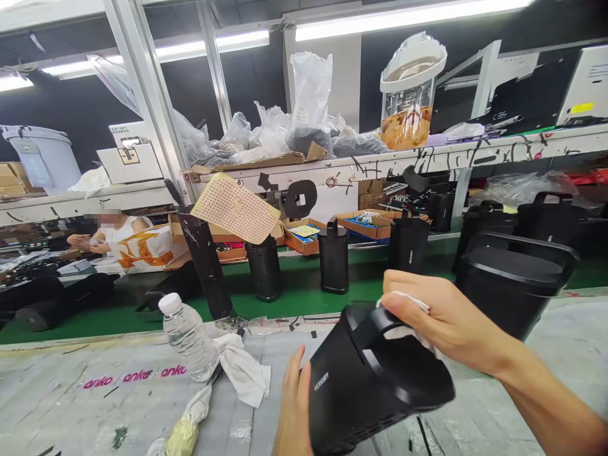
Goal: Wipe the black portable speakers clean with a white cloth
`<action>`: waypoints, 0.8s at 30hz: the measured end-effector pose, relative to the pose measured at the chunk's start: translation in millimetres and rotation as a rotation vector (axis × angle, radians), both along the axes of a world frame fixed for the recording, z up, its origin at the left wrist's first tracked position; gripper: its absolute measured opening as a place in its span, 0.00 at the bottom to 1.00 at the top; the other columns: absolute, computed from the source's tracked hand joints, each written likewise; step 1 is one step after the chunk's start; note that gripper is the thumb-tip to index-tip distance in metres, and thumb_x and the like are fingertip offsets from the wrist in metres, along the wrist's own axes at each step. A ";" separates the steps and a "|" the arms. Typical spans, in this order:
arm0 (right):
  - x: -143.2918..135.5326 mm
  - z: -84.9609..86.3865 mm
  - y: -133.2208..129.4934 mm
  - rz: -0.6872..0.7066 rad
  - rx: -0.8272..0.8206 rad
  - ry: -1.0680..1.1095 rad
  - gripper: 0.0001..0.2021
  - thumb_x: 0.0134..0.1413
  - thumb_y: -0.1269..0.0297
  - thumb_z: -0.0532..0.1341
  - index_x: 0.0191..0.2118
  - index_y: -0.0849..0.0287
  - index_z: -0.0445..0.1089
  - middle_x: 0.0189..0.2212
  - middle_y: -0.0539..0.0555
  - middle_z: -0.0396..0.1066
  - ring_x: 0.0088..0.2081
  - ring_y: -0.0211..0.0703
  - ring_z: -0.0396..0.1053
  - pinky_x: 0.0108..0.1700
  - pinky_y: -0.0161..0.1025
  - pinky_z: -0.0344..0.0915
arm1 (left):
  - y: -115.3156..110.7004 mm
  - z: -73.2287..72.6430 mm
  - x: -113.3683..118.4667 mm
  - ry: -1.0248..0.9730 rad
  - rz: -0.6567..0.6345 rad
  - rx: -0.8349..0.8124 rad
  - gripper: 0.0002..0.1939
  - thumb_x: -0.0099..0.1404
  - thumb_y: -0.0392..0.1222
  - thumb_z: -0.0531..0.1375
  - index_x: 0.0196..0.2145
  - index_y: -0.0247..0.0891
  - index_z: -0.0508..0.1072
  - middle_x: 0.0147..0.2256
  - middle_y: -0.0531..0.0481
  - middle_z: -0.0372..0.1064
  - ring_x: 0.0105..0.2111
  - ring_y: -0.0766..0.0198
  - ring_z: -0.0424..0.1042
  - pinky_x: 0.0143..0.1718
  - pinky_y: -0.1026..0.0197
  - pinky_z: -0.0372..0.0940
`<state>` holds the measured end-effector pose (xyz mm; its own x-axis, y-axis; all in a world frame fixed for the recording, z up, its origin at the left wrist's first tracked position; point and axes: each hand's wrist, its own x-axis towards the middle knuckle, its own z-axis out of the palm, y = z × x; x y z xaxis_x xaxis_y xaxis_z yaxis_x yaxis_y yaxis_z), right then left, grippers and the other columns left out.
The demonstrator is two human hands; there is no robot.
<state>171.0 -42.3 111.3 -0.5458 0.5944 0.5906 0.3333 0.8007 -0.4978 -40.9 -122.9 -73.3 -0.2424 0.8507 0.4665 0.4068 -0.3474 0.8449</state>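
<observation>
A black portable speaker [342, 386] with a carry handle and small white lettering is tilted over the near edge of the bench. My left hand [293, 405] presses flat along its left side, fingers together, steadying it. My right hand [427, 313] is closed on a white cloth [411, 299] at the speaker's handle; cloth and fingers touch the handle's top. Another black speaker [503, 278] with a raised handle stands just beyond my right wrist. To the left of the held speaker, a crumpled white cloth [243, 370] lies beside a clear water bottle [187, 335].
Several black speakers, one nearby [334, 258], stand on a green strip [299, 278] behind the bench. A perforated yellow sheet [237, 208] leans above them. The shelf holds plastic bags [311, 95] and a drink jug [408, 107]. A person [126, 231] sits far left.
</observation>
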 end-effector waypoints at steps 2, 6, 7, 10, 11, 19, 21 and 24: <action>-9.6 5.7 2.0 0.066 -0.002 0.007 0.23 0.64 0.49 0.51 0.21 0.57 0.55 0.22 0.47 0.55 0.23 0.34 0.53 0.25 0.33 0.53 | 9.9 21.2 17.3 0.006 -0.066 -0.026 0.58 0.43 0.46 0.72 0.67 0.43 0.46 0.65 0.39 0.51 0.65 0.43 0.50 0.64 0.45 0.51; -3.0 8.4 4.7 0.113 -0.130 0.096 0.15 0.62 0.51 0.54 0.33 0.56 0.67 0.29 0.49 0.63 0.28 0.38 0.63 0.29 0.34 0.60 | 18.5 55.8 33.7 -0.022 -0.129 -0.098 0.64 0.33 0.34 0.69 0.66 0.37 0.43 0.66 0.36 0.46 0.66 0.43 0.46 0.66 0.43 0.41; 1.4 4.6 2.5 0.016 -0.122 0.185 0.14 0.62 0.51 0.54 0.37 0.55 0.68 0.32 0.50 0.66 0.31 0.40 0.65 0.31 0.34 0.62 | 18.7 59.5 33.7 -0.037 -0.102 -0.107 0.62 0.34 0.34 0.67 0.66 0.36 0.43 0.66 0.36 0.46 0.66 0.43 0.46 0.66 0.42 0.40; 7.6 -22.3 -12.9 -0.421 0.063 0.453 0.14 0.65 0.55 0.51 0.49 0.50 0.67 0.39 0.52 0.72 0.37 0.46 0.70 0.36 0.37 0.67 | 19.1 58.7 29.6 -0.071 -0.002 -0.123 0.60 0.36 0.34 0.64 0.66 0.37 0.42 0.66 0.37 0.48 0.66 0.43 0.47 0.66 0.40 0.40; 5.9 -34.9 -19.4 -0.474 0.166 0.438 0.15 0.65 0.56 0.51 0.53 0.49 0.65 0.42 0.53 0.73 0.40 0.49 0.72 0.39 0.39 0.68 | 19.6 55.9 28.2 -0.066 0.025 -0.107 0.60 0.37 0.34 0.64 0.66 0.37 0.42 0.65 0.37 0.50 0.66 0.42 0.49 0.66 0.40 0.44; -30.4 -50.9 -35.6 -0.108 0.540 -0.240 0.22 0.62 0.67 0.50 0.59 0.61 0.66 0.53 0.60 0.70 0.52 0.55 0.70 0.49 0.46 0.71 | 20.9 37.3 31.7 0.072 0.126 0.080 0.63 0.32 0.36 0.71 0.64 0.39 0.47 0.62 0.36 0.58 0.62 0.40 0.58 0.60 0.46 0.61; -34.5 -33.5 -34.7 -0.105 0.508 -0.284 0.21 0.62 0.68 0.49 0.57 0.61 0.68 0.54 0.59 0.70 0.53 0.55 0.69 0.50 0.46 0.70 | 19.6 33.0 29.5 0.121 0.128 0.114 0.64 0.29 0.38 0.72 0.63 0.37 0.47 0.61 0.34 0.59 0.62 0.39 0.58 0.59 0.44 0.61; -33.2 -28.2 -39.9 0.005 0.427 -0.249 0.18 0.64 0.61 0.52 0.54 0.57 0.71 0.52 0.56 0.72 0.53 0.49 0.70 0.54 0.40 0.67 | 17.2 25.5 18.9 0.085 0.119 0.110 0.61 0.33 0.46 0.73 0.63 0.38 0.50 0.61 0.36 0.60 0.62 0.38 0.58 0.60 0.43 0.60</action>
<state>137.8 -82.2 83.1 -0.7037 0.3246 0.6320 0.3961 0.9177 -0.0303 -21.9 -105.7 -47.8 -0.2944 0.7611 0.5780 0.5189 -0.3806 0.7654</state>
